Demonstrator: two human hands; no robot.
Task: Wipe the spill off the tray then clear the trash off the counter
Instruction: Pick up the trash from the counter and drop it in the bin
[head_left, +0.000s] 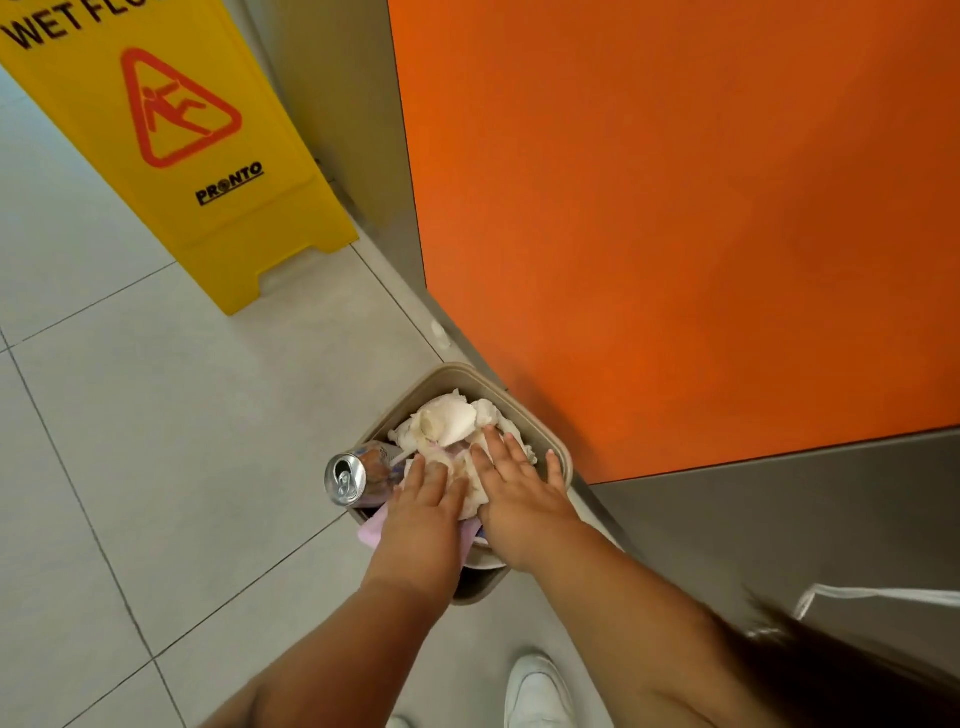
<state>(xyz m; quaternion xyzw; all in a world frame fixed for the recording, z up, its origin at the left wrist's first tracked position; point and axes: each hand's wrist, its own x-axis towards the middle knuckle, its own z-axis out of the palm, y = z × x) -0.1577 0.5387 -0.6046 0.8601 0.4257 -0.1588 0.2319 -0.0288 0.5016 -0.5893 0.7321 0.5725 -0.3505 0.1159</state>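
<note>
From the head view, your left hand (423, 512) and right hand (519, 501) press flat, fingers straight, on crumpled paper napkins (447, 423) heaped in the beige waste bin (563, 457). A drink can (358, 478) lies at the bin's left rim. A pink cloth (371, 530) is mostly hidden under your left hand. The frame cuts off the top of the wet floor sign (182, 145).
</note>
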